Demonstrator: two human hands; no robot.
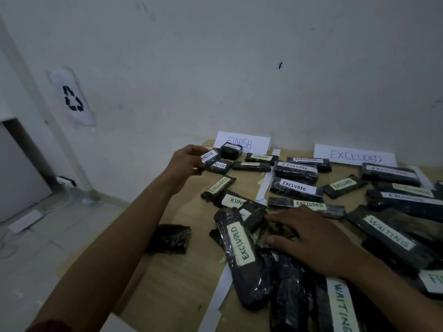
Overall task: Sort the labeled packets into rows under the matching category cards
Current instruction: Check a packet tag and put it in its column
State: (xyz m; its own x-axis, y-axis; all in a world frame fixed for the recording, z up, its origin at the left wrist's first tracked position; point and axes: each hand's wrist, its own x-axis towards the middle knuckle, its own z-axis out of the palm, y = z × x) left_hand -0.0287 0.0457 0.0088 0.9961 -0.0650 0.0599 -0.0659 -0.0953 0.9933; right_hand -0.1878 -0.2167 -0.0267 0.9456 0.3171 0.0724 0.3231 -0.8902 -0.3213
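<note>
The left hand [185,161] is up in the middle of the frame, just left of the FINISH card [242,142] that leans on the wall. Its thumb and fingers pinch a small black FINISH packet [211,157] by its end, label up, so the word can be read. The packet hangs just over other FINISH packets lying under that card. I think it is about to be put down with them.

The right hand [311,238] is lower, right of the middle. It lies flat, fingers spread, on the messy pile [282,271] of black packets and grips nothing. It may be feeling for the next one.

A white paper strip [265,185] runs down the wooden table [172,283] to keep the 2 groups apart. Right of it, many packets lie under the EXCLUDED card [354,155]. But 1 small EXCLUDED packet [219,188] lies on the FINISH side, so it likely needs to move. The WAITING packets [388,232] at lower right have no card in view.
</note>
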